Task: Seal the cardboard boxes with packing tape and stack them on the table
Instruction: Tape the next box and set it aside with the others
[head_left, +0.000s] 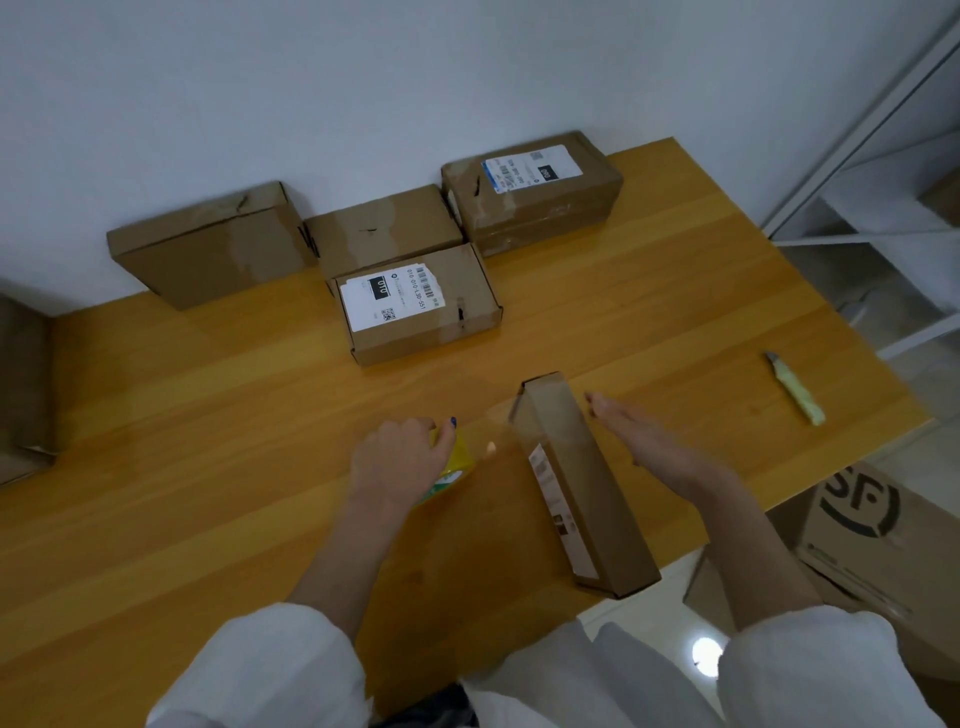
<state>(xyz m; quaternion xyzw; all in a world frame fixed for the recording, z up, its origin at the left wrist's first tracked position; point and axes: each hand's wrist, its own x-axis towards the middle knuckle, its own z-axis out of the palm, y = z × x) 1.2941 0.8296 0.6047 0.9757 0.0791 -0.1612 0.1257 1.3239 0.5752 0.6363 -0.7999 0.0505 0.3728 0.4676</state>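
Note:
A narrow cardboard box (582, 483) stands on its edge near the front of the wooden table (208, 415). My right hand (639, 441) lies flat and straight-fingered against the box's right face. My left hand (400, 457) grips a yellow-green roll of packing tape (447, 470) just left of the box; a clear strip of tape seems to stretch from the roll toward the box. Several more cardboard boxes sit at the back by the wall: a labelled flat one (415, 306), a plain one (382, 228), a large one (208, 244) and a labelled one (530, 187).
A pale yellow utility knife (792, 387) lies near the table's right edge. A printed carton (878, 525) stands on the floor at the right, below a white shelf frame (883, 171). Another brown box (21, 384) shows at the left edge.

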